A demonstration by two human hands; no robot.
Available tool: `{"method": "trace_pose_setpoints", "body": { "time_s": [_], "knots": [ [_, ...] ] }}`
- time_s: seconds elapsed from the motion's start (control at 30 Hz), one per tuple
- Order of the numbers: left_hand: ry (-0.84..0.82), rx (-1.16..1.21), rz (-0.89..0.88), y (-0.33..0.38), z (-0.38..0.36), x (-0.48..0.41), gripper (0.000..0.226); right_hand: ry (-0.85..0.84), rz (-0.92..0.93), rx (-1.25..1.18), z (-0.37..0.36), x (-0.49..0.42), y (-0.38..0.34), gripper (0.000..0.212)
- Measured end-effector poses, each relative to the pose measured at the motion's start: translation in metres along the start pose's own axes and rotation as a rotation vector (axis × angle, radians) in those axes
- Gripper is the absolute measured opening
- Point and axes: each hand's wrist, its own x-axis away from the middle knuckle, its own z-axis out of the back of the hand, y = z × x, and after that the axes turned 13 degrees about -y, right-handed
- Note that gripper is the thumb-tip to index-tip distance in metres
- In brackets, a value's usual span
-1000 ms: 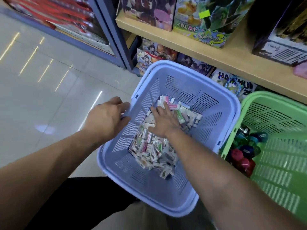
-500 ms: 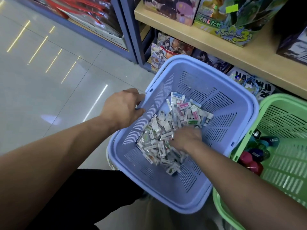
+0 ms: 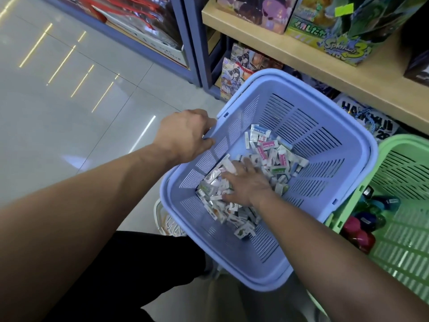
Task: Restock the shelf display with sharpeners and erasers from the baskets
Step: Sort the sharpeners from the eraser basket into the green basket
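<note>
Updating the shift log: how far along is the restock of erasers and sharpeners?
Done: nothing visibly shelved. In hand: the left hand grips the rim of the lilac slotted plastic basket while the right hand rests spread on the pile of small wrapped erasers. Left: that whole pile, plus the round coloured sharpeners in the green plastic basket.

Green basket [image 3: 408, 259]: cut off at right edge, contents [image 3: 362, 231] blurred. Erasers [image 3: 274, 156]: partly hidden under right hand [image 3: 246, 187], print mostly illegible. White basket [image 3: 160, 217]: mostly hidden beneath blue basket [image 3: 325, 147].
</note>
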Motion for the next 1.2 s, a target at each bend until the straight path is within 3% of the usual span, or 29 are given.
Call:
{"method": "trace_pose_setpoints", "body": {
  "time_s": [0.2,0.23,0.3,0.37,0.4,0.47,0.67,0.77,0.83,0.93,1.0,1.1,1.2],
  "knots": [
    [-0.018,0.022,0.003,0.003,0.005,-0.008,0.029,0.035,-0.298,0.013,0.023,0.012,0.029,0.059],
    [-0.023,0.027,0.000,0.003,0.005,-0.009,0.029,0.091,-0.289,0.070,0.024,0.014,0.020,0.055],
    [-0.020,0.028,-0.008,0.002,0.004,-0.010,0.028,0.222,-0.040,0.143,0.019,0.012,-0.005,0.052],
    [-0.011,0.024,-0.021,0.002,0.003,-0.011,0.028,0.167,0.313,0.133,0.003,0.005,-0.027,0.063],
    [-0.009,0.026,-0.023,0.002,0.003,-0.011,0.028,0.099,0.404,0.179,-0.007,-0.001,-0.033,0.073],
    [-0.008,0.037,-0.029,0.001,0.003,-0.012,0.029,0.016,0.392,0.307,-0.021,-0.014,-0.032,0.081],
    [-0.004,0.028,-0.046,0.000,0.004,-0.010,0.026,0.027,0.162,0.511,-0.004,-0.015,0.011,0.077],
    [0.022,0.039,-0.046,0.000,0.002,-0.012,0.026,-0.041,0.000,0.482,0.007,-0.007,0.025,0.077],
    [0.024,0.048,-0.044,0.001,0.002,-0.013,0.025,0.038,-0.045,0.395,0.015,0.002,0.019,0.064],
    [-0.002,0.060,-0.028,0.000,0.002,-0.015,0.025,0.204,0.134,0.301,0.010,0.008,0.000,0.058],
    [-0.009,0.064,-0.022,0.001,0.003,-0.015,0.024,0.062,0.342,0.348,-0.006,0.006,-0.007,0.074],
    [-0.003,0.045,-0.024,0.002,0.004,-0.015,0.024,-0.133,0.304,0.534,-0.018,-0.006,0.001,0.098],
    [0.007,0.032,-0.034,0.003,0.002,-0.014,0.024,-0.130,0.237,0.549,-0.009,-0.009,0.011,0.093]
  ]
}}
